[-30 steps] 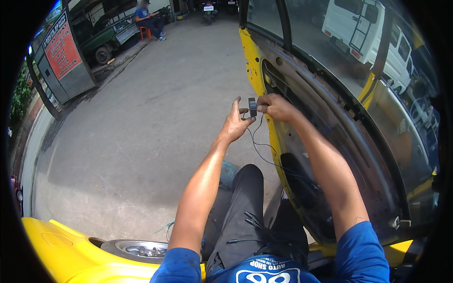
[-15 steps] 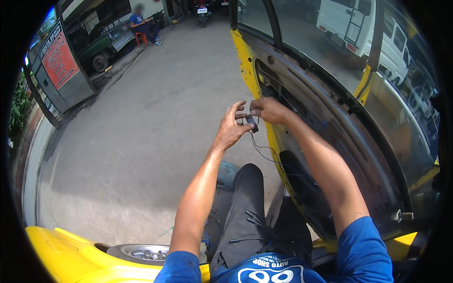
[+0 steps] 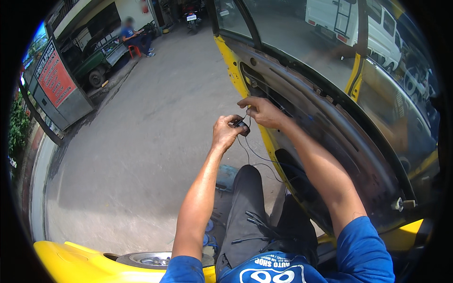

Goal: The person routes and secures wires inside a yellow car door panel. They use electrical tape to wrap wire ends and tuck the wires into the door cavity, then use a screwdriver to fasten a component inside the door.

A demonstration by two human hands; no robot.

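Note:
My left hand (image 3: pixel 225 132) is closed in a pinch on a small black boxy part (image 3: pixel 244 128), held in the air beside the opened car door. Just above and to the right, my right hand (image 3: pixel 265 113) pinches a thin dark wire (image 3: pixel 248 120) that rises from the part. More dark wires (image 3: pixel 258 155) hang below it in loose loops and run right toward the door. The yellow car door (image 3: pixel 325 108) has its inner panel off, so bare dark metal and openings show. What exactly the black part is, I cannot make out.
Yellow bodywork (image 3: pixel 71 259) and a wheel (image 3: pixel 151 259) lie at the lower left. A blue-green box (image 3: pixel 227 178) stands on the concrete by my knee. Far off are a seated person (image 3: pixel 132 35), a green vehicle (image 3: pixel 96 61), a motorcycle (image 3: pixel 191 16) and a red-and-grey sign (image 3: pixel 55 78).
Both hands have shifted slightly left in view as the camera turned. My left fingers have curled more closely around the black part, and the part has tilted. The wire loops hang differently.

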